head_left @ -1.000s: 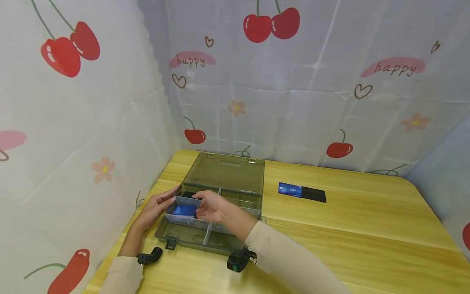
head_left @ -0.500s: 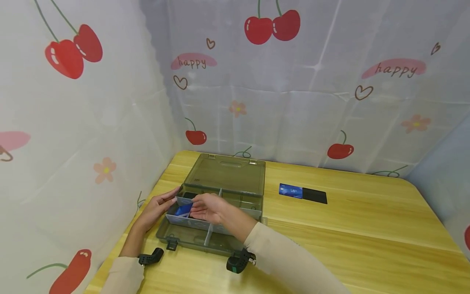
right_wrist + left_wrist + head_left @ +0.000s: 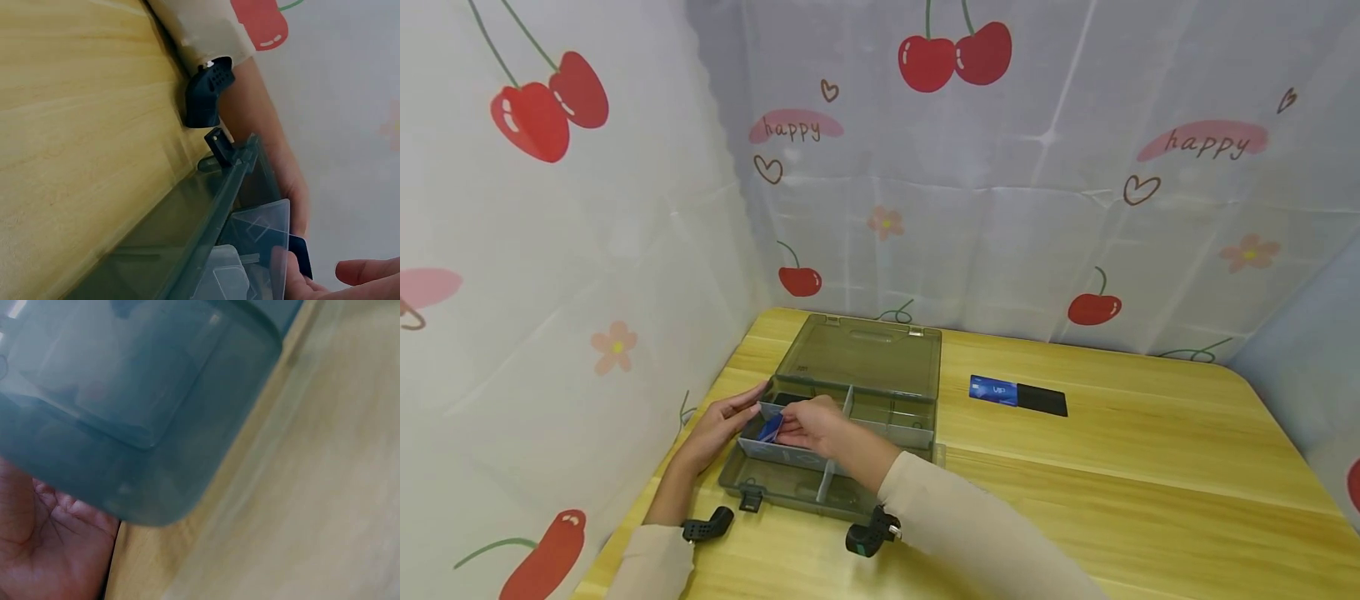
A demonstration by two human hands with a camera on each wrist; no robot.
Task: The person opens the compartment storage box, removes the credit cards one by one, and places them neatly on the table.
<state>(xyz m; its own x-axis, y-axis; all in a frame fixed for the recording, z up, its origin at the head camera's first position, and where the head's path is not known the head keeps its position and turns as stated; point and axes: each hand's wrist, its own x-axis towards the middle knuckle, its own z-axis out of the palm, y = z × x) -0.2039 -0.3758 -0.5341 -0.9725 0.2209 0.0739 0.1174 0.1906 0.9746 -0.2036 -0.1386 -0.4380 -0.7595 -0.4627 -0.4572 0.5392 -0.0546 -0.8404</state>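
The card (image 3: 771, 427) is in the middle left compartment of the box (image 3: 771, 498), tipped up on a slant with its lower part behind the front divider (image 3: 781, 452). A second ago it lay much flatter, with a broad blue face showing; now only a narrow slanted piece shows.

The right hand (image 3: 811, 425) has moved a little leftward since then, with its sleeve (image 3: 970, 521) and wrist camera (image 3: 867, 538). Its fingers are clamped on the card's right edge, though their exact grip is partly hidden; in the right wrist view the divider's clear sheet stands over part of them.

The left hand (image 3: 721, 427) has stayed put, fingers extended and close together, touching the box's left side, the thumb apart from them near the end of the back divider (image 3: 767, 409).

The right hand covers the right part of the compartment and some of a black thing (image 3: 788, 399) in the row behind. The right forearm crosses the box's right half. The lid (image 3: 865, 354) lies open at the back, unmoved.

To the right on the table (image 3: 1112, 492), well apart from the box, a second blue card (image 3: 992, 389) lies against a black card (image 3: 1042, 400), both where they were. A cherry-print curtain (image 3: 962, 158) hangs behind.
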